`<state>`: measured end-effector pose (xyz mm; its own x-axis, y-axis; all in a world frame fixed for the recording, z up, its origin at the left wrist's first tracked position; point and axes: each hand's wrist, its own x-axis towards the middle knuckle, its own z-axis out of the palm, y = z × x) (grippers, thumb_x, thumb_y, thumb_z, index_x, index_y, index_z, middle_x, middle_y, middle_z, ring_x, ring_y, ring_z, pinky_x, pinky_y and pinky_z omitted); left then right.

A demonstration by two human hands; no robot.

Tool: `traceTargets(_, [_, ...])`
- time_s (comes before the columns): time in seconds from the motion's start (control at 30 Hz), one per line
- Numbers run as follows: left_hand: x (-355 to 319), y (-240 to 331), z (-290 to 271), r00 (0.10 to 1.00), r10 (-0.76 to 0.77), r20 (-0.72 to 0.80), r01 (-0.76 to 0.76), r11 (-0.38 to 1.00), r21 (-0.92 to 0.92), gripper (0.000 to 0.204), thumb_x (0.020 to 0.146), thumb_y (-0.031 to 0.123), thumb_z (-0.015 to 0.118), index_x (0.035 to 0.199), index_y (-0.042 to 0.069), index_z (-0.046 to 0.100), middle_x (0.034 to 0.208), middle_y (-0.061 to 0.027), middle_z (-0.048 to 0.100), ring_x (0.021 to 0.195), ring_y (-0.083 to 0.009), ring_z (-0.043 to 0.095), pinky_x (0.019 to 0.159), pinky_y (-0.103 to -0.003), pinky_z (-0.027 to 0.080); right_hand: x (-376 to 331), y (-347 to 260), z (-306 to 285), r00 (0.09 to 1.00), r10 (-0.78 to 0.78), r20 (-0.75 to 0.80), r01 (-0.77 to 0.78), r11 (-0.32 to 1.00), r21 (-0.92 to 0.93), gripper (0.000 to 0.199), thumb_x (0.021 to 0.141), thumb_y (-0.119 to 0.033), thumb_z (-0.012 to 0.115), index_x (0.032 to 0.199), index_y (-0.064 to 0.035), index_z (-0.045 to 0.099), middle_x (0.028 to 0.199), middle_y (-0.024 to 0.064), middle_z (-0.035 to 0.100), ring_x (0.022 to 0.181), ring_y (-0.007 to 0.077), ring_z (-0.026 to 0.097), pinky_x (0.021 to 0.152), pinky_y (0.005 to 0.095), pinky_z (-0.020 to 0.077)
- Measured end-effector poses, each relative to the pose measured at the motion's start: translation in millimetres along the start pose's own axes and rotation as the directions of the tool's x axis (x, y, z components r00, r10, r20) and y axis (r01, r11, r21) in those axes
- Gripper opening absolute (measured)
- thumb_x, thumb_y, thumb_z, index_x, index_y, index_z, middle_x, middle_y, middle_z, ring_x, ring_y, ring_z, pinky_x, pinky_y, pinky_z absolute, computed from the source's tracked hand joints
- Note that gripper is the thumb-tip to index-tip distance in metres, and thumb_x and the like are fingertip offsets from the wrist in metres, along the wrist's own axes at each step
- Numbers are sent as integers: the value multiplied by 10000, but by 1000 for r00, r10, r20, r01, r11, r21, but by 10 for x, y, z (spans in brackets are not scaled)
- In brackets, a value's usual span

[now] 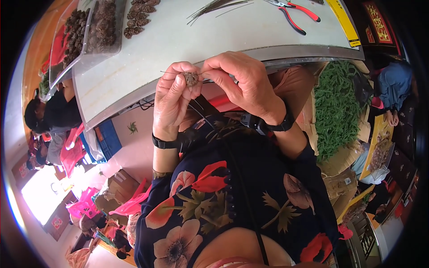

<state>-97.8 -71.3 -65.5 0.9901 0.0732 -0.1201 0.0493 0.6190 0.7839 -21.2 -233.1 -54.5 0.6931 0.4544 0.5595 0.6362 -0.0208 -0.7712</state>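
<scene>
1 pine cone (191,78), 2 hands, 1 pliers (295,12)

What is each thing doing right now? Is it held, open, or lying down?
small pine cone: pinched in the left hand, a thin wire through it.
right hand: fingers pinching the wire beside the cone.
red pliers: lying on the table, handles spread.
clear bin: open, full of cones.
wire bundle: lying loose.

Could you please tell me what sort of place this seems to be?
Probably a small craft workshop. Both hands, left hand and right hand, work a pine cone with wire beside a table holding more cones and pliers.
</scene>
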Motion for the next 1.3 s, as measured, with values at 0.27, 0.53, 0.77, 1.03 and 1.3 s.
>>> traceTargets(0.27, [18, -19, -29, 1000, 11, 22, -12, 1000, 7, 312, 933, 225, 594, 1114, -24, 549, 828, -59, 562, 717, -140, 503, 677, -245, 429, -25, 13, 59, 999, 40, 8, -40, 999, -36, 84, 818, -5, 648, 875, -39, 596, 760, 73, 640, 676, 245, 608, 610, 313, 461])
traceTargets(0.53, [36, -6, -23, 998, 64, 27, -64, 998, 4, 263, 938, 192, 583, 1100, -12, 546, 951, -111, 596, 720, -143, 507, 688, -260, 444, -8, 8, 6, 999, 41, 32, -40, 998, -56, 140, 819, -22, 665, 947, -40, 612, 774, 59, 651, 663, 187, 612, 619, 292, 464])
traceTargets(0.77, [49, -8, -98, 995, 98, -7, -98, 993, -71, 224, 955, 174, 552, 1090, -2, 526, 1020, -142, 596, 756, -159, 543, 740, -270, 475, -169, 77, -83, 879, 457, 133, -476, 830, 291, 199, 861, -32, 646, 1057, -26, 612, 796, 17, 654, 707, 73, 590, 628, 229, 455])
traceTargets(1.03, [46, -5, -68, 997, 71, 22, -70, 997, -28, 228, 957, 184, 547, 1103, 16, 497, 1071, -135, 544, 920, -180, 552, 834, -282, 498, -84, 38, -40, 807, 551, 211, -579, 671, 462, 92, 884, -57, 637, 955, 0, 623, 745, 12, 636, 682, 45, 586, 614, 183, 463])
traceTargets(1.3, [40, 2, -136, 990, 6, 143, 7, 996, -92, 238, 953, 192, 556, 1097, 18, 482, 1079, -131, 520, 974, -181, 545, 821, -265, 524, -97, 51, -20, 841, 518, 159, -527, 715, 458, 60, 880, -56, 635, 876, 3, 625, 701, 10, 624, 662, 41, 585, 589, 187, 460])
